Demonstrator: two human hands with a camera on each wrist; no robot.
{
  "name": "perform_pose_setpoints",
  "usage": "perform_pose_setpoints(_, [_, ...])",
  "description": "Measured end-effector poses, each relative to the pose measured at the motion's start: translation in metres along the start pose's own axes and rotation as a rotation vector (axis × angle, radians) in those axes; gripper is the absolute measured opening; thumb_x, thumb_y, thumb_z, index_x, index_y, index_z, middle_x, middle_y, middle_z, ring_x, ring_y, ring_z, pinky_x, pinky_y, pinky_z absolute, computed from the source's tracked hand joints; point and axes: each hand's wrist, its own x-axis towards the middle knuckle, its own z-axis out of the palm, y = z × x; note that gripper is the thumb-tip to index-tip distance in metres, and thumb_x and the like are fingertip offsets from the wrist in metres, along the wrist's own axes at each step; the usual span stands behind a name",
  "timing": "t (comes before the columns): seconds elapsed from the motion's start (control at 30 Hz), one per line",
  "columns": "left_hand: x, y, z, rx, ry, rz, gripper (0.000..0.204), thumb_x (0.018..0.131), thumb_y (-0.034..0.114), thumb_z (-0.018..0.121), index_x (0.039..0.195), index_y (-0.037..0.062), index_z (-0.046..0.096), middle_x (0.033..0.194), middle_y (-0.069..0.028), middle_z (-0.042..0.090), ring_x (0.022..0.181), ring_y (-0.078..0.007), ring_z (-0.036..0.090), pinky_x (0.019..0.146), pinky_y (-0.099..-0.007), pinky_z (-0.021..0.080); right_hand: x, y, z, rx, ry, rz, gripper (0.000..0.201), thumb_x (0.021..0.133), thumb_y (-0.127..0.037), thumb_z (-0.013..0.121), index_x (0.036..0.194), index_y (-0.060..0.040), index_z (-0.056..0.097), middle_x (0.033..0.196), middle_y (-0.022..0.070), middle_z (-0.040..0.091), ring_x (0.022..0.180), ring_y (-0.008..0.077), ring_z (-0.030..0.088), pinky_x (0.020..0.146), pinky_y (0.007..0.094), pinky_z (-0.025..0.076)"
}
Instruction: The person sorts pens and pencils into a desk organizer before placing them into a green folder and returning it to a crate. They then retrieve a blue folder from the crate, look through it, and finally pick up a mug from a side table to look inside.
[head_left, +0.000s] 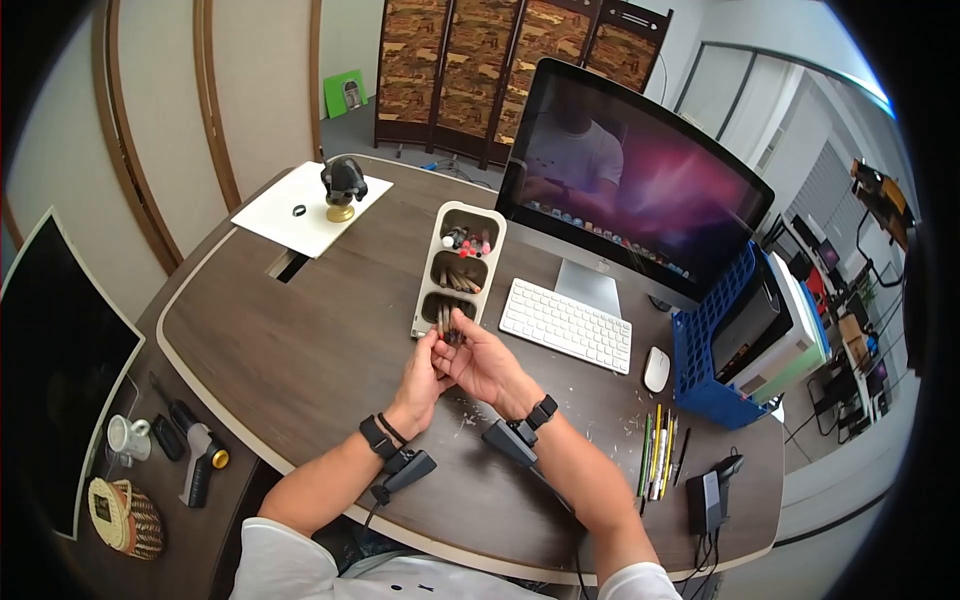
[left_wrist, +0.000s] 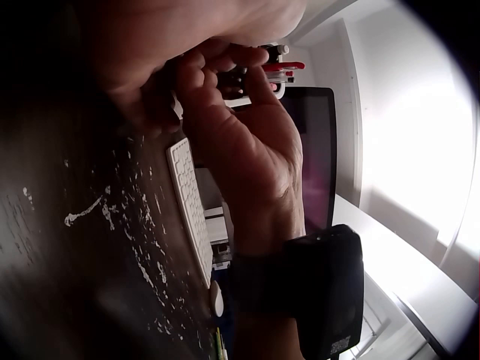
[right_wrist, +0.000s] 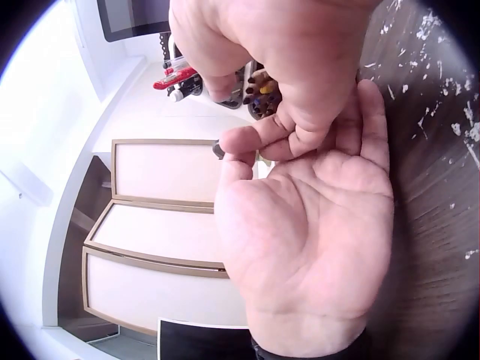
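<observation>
Near the person's end of the organizer [head_left: 424, 290], the left hand [head_left: 420, 385] and right hand [head_left: 483, 368] are together, fingertips meeting. A small dark thing [right_wrist: 218, 149] shows there, but I can't tell which hand grips it. Covered this closely, it could slip unnoticed. The white flakes [head_left: 468, 420] nearer the person than the organizer could smear if a wrist drags through them. A sideways swing of the right forearm [head_left: 590, 470] could set the loose pencils [head_left: 655, 460], to the organizer's right, rolling; a knuckle catching the organizer's near wall could jolt its pens.

The tabletop [head_left: 340, 330] ends beneath the forearms, on the person's side of the organizer, so anything dropped low might go over. Right of the organizer, the keyboard [head_left: 567, 325] sits close and leaves little room. Leftward there is a broad stretch, until the white sheet [head_left: 280, 215] and dark figurine [head_left: 345, 180], beyond and left of the organizer.
</observation>
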Motion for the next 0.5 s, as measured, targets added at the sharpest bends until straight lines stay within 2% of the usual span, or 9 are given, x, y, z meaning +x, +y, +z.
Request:
perform_pose_setpoints(0.07, [-0.002, 0.001, 0.005, -0.010, 0.059, 0.008, 0.045, 0.112, 0.056, 0.044, 0.124, 0.0169, 0.062, 0.114, -0.0004, 0.068, 0.112, -0.0160, 0.064, 0.101, -0.0408, 0.052, -0.005, -0.001, 0.005, 0.024, -0.037, 0.024, 0.025, 0.114, -0.023, 0.056, 0.120, -0.0001, 0.061, 0.113, 0.0138, 0.072, 0.096, 0.0204, 0.073, 0.094, 0.0367, 0.061])
perform_pose_setpoints(0.13, [0.000, -0.006, -0.001, -0.048, 0.080, 0.010, 0.051, 0.111, 0.059, 0.043, 0.128, 0.0148, 0.062, 0.120, -0.0038, 0.069, 0.106, -0.0161, 0.064, 0.100, -0.0387, 0.052, -0.014, -0.001, -0.004, -0.060, -0.040, 0.075, 0.025, 0.111, -0.018, 0.059, 0.126, 0.0011, 0.063, 0.119, 0.0146, 0.073, 0.102, 0.0211, 0.073, 0.099, 0.0374, 0.059])
perform_pose_setpoints(0.2, [0.005, -0.014, -0.011, 0.000, -0.038, -0.086, 0.057, 0.111, 0.061, 0.042, 0.134, 0.0117, 0.059, 0.123, -0.0058, 0.068, 0.104, -0.0158, 0.064, 0.099, -0.0372, 0.052, -0.037, 0.001, 0.002, -0.286, 0.029, 0.004, 0.027, 0.110, -0.014, 0.058, 0.130, 0.0038, 0.062, 0.114, 0.0134, 0.075, 0.099, 0.0212, 0.074, 0.098, 0.0369, 0.059])
perform_pose_setpoints(0.23, [0.005, -0.019, -0.008, 0.027, 0.017, -0.075, 0.065, 0.111, 0.063, 0.040, 0.139, 0.0072, 0.057, 0.126, -0.0084, 0.068, 0.102, -0.0154, 0.064, 0.097, -0.0363, 0.052, -0.047, 0.003, 0.005, -0.355, 0.071, -0.015, 0.017, 0.105, -0.009, 0.062, 0.118, 0.0010, 0.068, 0.103, 0.0077, 0.076, 0.091, 0.0182, 0.072, 0.088, 0.0348, 0.060])
perform_pose_setpoints(0.27, [0.003, -0.019, -0.004, 0.024, -0.008, -0.101, 0.065, 0.111, 0.063, 0.040, 0.139, 0.0072, 0.057, 0.126, -0.0084, 0.068, 0.102, -0.0154, 0.064, 0.097, -0.0363, 0.052, -0.050, 0.003, -0.003, -0.350, 0.103, -0.032, 0.017, 0.105, -0.009, 0.062, 0.118, 0.0010, 0.068, 0.103, 0.0077, 0.076, 0.091, 0.0182, 0.072, 0.088, 0.0348, 0.060])
perform_pose_setpoints(0.33, [-0.004, -0.015, -0.002, 0.062, -0.030, -0.101, 0.070, 0.110, 0.064, 0.038, 0.141, 0.0034, 0.055, 0.126, -0.0095, 0.068, 0.103, -0.0164, 0.064, 0.096, -0.0364, 0.052, -0.056, 0.004, -0.023, -0.597, 0.047, 0.021, 0.012, 0.103, -0.011, 0.064, 0.110, -0.0028, 0.070, 0.100, 0.0110, 0.076, 0.086, 0.0226, 0.073, 0.075, 0.0380, 0.058])
perform_pose_setpoints(0.4, [-0.015, -0.006, 0.014, 0.119, -0.049, -0.073, 0.074, 0.109, 0.065, 0.037, 0.144, 0.0014, 0.052, 0.130, -0.0108, 0.067, 0.104, -0.0179, 0.064, 0.095, -0.0365, 0.052, -0.060, -0.015, 0.001, -1.558, 0.274, -0.568, 0.010, 0.099, -0.006, 0.063, 0.107, -0.0019, 0.068, 0.091, 0.0122, 0.071, 0.073, 0.0221, 0.066, 0.065, 0.0366, 0.053])
perform_pose_setpoints(0.47, [-0.018, -0.004, 0.014, 0.159, -0.017, -0.075, 0.072, 0.109, 0.064, 0.038, 0.143, 0.0021, 0.052, 0.130, -0.0105, 0.066, 0.106, -0.0194, 0.064, 0.094, -0.0368, 0.052, -0.055, -0.028, 0.020, -1.635, 0.335, -1.171, 0.011, 0.093, -0.001, 0.066, 0.104, 0.0000, 0.064, 0.088, 0.0151, 0.066, 0.072, 0.0303, 0.066, 0.063, 0.0400, 0.051])
perform_pose_setpoints(0.5, [-0.017, -0.004, 0.013, 0.168, -0.038, -0.071, 0.072, 0.109, 0.065, 0.038, 0.141, 0.0027, 0.053, 0.129, -0.0099, 0.066, 0.106, -0.0195, 0.064, 0.093, -0.0368, 0.052, -0.052, -0.033, 0.023, -1.647, 0.376, -1.203, 0.013, 0.091, 0.001, 0.066, 0.103, -0.0002, 0.064, 0.091, 0.0154, 0.065, 0.075, 0.0330, 0.065, 0.065, 0.0413, 0.052])
